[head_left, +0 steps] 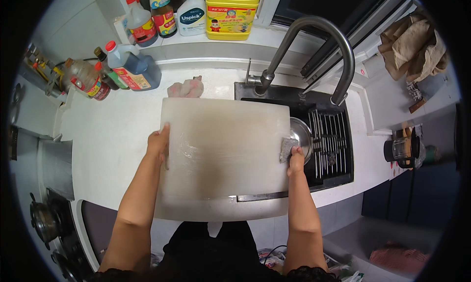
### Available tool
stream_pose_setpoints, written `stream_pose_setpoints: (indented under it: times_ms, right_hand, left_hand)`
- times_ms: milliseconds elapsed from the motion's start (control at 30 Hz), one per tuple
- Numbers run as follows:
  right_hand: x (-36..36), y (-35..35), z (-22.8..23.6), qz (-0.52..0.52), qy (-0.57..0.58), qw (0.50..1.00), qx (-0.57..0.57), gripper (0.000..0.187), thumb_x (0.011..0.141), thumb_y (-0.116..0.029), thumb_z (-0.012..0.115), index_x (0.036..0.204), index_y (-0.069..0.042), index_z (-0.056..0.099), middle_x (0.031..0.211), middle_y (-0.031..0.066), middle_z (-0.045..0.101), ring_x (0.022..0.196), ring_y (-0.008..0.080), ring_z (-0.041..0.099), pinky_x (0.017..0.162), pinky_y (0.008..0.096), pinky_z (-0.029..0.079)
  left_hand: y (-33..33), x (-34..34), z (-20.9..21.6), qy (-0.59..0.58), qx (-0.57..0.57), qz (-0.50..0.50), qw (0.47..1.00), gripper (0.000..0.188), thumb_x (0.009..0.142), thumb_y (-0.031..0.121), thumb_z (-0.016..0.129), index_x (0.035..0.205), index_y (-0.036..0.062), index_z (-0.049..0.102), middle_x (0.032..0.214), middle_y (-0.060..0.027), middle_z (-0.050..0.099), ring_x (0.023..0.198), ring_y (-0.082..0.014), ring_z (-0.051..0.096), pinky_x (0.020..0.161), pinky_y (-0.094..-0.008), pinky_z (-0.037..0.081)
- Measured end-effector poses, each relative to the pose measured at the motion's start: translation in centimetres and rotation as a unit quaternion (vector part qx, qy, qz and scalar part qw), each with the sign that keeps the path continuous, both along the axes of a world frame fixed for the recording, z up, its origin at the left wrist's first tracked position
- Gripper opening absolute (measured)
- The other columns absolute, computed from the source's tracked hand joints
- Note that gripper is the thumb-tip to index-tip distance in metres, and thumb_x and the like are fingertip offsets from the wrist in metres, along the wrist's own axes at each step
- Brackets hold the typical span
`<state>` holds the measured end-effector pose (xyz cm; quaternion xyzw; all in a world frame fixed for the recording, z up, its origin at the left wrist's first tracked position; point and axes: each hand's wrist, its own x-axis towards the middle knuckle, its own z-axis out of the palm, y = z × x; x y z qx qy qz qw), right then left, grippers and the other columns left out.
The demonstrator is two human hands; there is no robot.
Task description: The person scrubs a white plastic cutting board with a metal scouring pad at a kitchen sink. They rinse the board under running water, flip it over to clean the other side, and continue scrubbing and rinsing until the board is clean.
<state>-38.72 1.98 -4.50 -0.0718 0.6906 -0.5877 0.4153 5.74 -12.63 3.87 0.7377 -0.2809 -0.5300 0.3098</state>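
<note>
A large, pale, wet-looking cutting board [225, 144] spans the front of the counter and covers the left part of the sink. My left hand [158, 143] grips its left edge, thumb on top and fingers partly hidden behind. At the opposite edge, my right hand [296, 160] pinches a small grey scrubbing cloth [288, 149] against the board; its other fingers are hidden at the side. Just beyond that hand, a round metal bowl [301, 134] sits in the dark sink [349, 159], partly under the board.
A tall curved faucet [343, 46] arches over the sink, beside a metal drying rack [328, 134]. Behind the board lies a crumpled rag [186, 88]. Several bottles, including a blue jug [140, 71], stand at the back left. A yellow jug [232, 14] stands on the sill.
</note>
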Motion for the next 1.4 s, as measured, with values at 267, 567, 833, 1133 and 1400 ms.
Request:
stream_pose_setpoints:
  times_ms: [267,567,833,1133,1400]
  right_hand:
    - [1.3,-0.9,4.2,-0.001,-0.038,0.976,-0.214,0.024,0.103,-0.016,0.041,0.121,-0.003,0.050,0.117,0.0057,0.058,0.106,0.0164,0.053,0.098,0.0324,0.041]
    - [2.8,-0.2,11.5,-0.050,0.201,0.950,-0.234,0.029,0.102,-0.016,0.043,0.125,0.001,0.050,0.116,0.0070,0.058,0.104,0.0162,0.055,0.096,0.0328,0.042]
    - [16.4,-5.1,29.3,0.191,0.644,0.650,-0.355,0.019,0.096,-0.018,0.052,0.107,-0.008,0.064,0.104,0.0076,0.064,0.102,0.0276,0.057,0.105,0.0457,0.033]
    - [12.9,-4.1,28.8,0.260,0.675,0.590,-0.358,0.025,0.086,-0.010,0.066,0.110,-0.015,0.068,0.103,0.0058,0.070,0.097,0.0255,0.066,0.099,0.0509,0.043]
    - [15.7,-5.0,31.2,0.246,0.621,0.624,-0.406,0.023,0.085,-0.007,0.067,0.107,-0.012,0.070,0.107,0.0092,0.071,0.100,0.0264,0.067,0.093,0.0424,0.051]
  left_hand:
    - [2.0,1.8,9.6,0.058,-0.139,-0.016,0.988,0.050,0.084,0.057,0.068,0.070,0.0135,0.050,0.058,0.0047,0.044,0.049,-0.0079,0.035,0.046,-0.0240,0.027]
    - [6.0,2.3,12.4,0.074,-0.232,0.004,0.970,0.050,0.091,0.051,0.062,0.063,0.0108,0.053,0.051,0.0052,0.039,0.045,-0.0061,0.031,0.044,-0.0256,0.023]
    - [9.0,-0.4,15.1,0.080,-0.332,-0.066,0.937,0.048,0.087,0.047,0.069,0.078,0.0000,0.065,0.065,0.0012,0.055,0.058,-0.0070,0.047,0.053,-0.0261,0.038]
    - [8.1,-0.6,15.5,0.058,-0.339,-0.102,0.933,0.048,0.086,0.042,0.072,0.086,-0.0053,0.069,0.077,-0.0059,0.067,0.069,-0.0103,0.059,0.062,-0.0275,0.048]
    - [7.2,-4.0,17.1,0.013,-0.351,-0.157,0.923,0.047,0.086,0.043,0.071,0.085,-0.0043,0.069,0.074,-0.0050,0.066,0.065,-0.0103,0.058,0.059,-0.0282,0.047]
